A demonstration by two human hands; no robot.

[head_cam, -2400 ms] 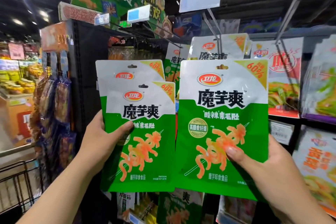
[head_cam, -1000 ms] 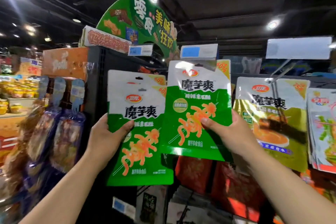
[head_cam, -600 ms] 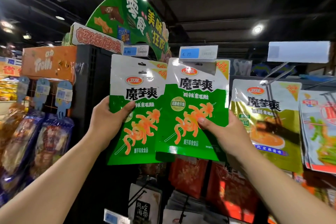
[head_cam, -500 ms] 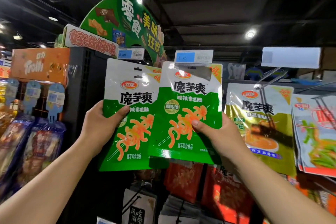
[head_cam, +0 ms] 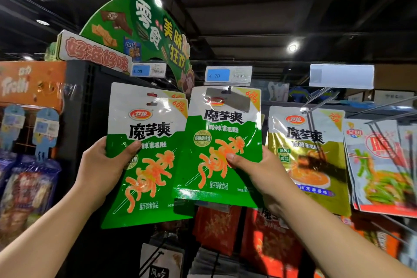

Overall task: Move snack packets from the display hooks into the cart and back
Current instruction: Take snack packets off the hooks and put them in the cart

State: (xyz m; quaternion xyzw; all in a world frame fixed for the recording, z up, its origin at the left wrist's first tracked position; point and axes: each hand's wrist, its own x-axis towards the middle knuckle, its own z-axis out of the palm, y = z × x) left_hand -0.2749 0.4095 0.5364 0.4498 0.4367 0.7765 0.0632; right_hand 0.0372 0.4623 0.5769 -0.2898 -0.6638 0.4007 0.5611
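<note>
Green stacked pair of packets [head_cam: 144, 165] sits gripped in the left hand [head_cam: 101, 165]; the right hand [head_cam: 257, 171] pinches a single green packet [head_cam: 221, 142], its top just under the blue price tag [head_cam: 228, 74]. Olive packets [head_cam: 309, 160] hang further right.

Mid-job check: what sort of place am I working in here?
Most likely a supermarket snack aisle: price tags above the hooks, snack packets hanging in rows, and a green cardboard snack sign atop the rack.
</note>
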